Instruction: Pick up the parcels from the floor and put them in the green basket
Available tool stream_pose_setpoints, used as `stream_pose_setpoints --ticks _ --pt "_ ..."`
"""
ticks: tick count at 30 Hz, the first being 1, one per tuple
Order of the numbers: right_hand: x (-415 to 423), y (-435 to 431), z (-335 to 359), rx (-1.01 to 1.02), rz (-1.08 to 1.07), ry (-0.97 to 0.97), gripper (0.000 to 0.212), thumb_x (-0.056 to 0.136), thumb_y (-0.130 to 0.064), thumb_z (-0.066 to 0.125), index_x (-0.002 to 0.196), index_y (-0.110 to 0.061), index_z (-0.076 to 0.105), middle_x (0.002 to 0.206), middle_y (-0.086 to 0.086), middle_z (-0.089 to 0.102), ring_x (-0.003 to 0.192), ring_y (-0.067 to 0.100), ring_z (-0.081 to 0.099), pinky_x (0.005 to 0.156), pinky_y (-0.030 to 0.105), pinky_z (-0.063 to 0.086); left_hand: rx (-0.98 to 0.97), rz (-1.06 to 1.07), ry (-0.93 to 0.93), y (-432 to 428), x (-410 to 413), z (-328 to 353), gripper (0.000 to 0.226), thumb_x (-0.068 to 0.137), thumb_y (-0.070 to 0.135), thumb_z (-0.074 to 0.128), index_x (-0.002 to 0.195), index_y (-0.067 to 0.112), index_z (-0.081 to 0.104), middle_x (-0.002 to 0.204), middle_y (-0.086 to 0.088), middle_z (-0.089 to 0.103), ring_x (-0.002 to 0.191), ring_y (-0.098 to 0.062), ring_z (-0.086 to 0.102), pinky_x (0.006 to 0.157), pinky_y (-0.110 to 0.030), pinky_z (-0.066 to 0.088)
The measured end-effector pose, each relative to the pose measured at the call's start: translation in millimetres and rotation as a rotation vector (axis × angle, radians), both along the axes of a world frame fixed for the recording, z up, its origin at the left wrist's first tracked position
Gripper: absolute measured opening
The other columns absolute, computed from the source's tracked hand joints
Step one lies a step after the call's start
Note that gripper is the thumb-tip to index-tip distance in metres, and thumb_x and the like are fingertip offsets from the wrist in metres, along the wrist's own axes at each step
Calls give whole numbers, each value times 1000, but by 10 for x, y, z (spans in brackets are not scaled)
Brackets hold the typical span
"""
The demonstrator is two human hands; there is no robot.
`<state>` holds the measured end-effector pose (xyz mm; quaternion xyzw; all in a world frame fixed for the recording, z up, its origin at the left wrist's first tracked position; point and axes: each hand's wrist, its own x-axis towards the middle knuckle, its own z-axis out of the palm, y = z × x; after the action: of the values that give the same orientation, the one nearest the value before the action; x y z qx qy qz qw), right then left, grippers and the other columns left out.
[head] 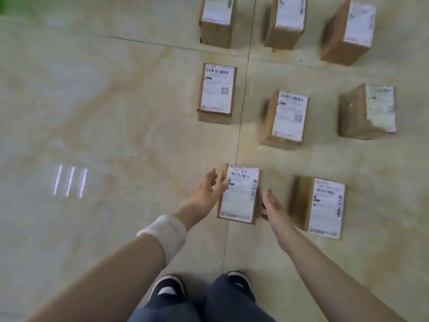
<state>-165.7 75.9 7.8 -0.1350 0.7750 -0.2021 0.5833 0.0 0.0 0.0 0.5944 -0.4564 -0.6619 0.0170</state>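
Several brown cardboard parcels with white shipping labels lie in rows on the pale tiled floor. The nearest parcel (239,194) lies just ahead of my feet. My left hand (209,190) is at its left side with fingers apart, the fingertips at the box's edge. My right hand (272,204) is close to its right side, palm turned inward, fingers open. Neither hand grips the box. Another parcel (321,206) lies right beside it. A green blur (9,5) shows in the top left corner; whether it is the basket I cannot tell.
More parcels lie farther out: a middle row (217,92), (286,118), (369,111) and a far row (218,19), (286,20), (350,32). My shoes (168,290) stand at the bottom edge. Bare floor (92,112) stretches to the left, with a light reflection.
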Motion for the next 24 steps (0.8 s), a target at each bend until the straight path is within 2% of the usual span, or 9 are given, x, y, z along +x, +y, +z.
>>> stream_pose_setpoints --ticks 2,3,6,9,11,13,15,21,24 --pt "38 -37 -246 -91 -5 19 53 95 -50 31 127 -14 51 130 8 57 105 13 57 86 13 47 -48 24 30 12 -70 -208 66 92 44 45 147 17 20 147 0 35 131 -13 40 105 -22 29" --pt "65 -33 -356 -127 -12 35 53 92 -54 33 122 -15 54 129 10 55 105 12 57 86 15 49 -61 32 37 41 -94 -304 71 87 53 46 146 19 24 143 3 37 125 -12 44 108 -25 32" --pt "196 29 -541 -118 -139 -12 60 80 -70 35 114 -24 57 130 11 47 118 20 53 100 41 47 -110 67 39 161 -173 -439 89 66 71 37 142 26 29 134 9 35 127 -6 38 111 -29 30" --pt "261 -10 -478 -135 -259 -56 61 73 -73 36 93 -22 61 123 14 58 111 28 60 90 45 53 -45 202 128 144 -231 -436 86 63 70 41 138 29 32 132 7 37 131 -6 33 113 -30 27" --pt "286 -58 -297 -135 -248 -112 76 66 -85 34 106 -27 60 125 7 60 114 24 60 93 46 51 39 265 217 113 -238 -263 72 68 64 48 130 32 32 133 2 44 127 -13 44 109 -37 38" --pt "323 -106 13 -110 -220 -169 81 68 -87 29 122 -31 53 127 0 59 115 18 59 87 39 54 105 309 245 60 -191 96 50 85 50 50 127 33 29 133 -2 46 120 -15 50 102 -35 45" --pt "360 -190 442 -109 -184 -184 60 85 -70 25 129 -32 43 123 -5 60 107 13 62 68 26 54 111 366 243 -17 -106 585 39 96 35 41 132 26 28 133 -4 47 113 -15 52 92 -27 48" --pt "741 -477 2359 -147 -166 -175 41 95 -50 31 125 -23 39 109 -7 59 89 2 59 47 9 47 116 501 206 -152 297 2516 53 96 35 40 143 17 24 134 -7 52 109 -17 56 84 -23 50" --pt "1053 -610 3422 -174 -189 -201 37 96 -46 34 122 -20 37 101 -8 58 85 4 60 54 15 51 122 578 201 -256 587 3580 57 95 34 45 144 14 24 138 -13 50 108 -23 59 84 -28 52"
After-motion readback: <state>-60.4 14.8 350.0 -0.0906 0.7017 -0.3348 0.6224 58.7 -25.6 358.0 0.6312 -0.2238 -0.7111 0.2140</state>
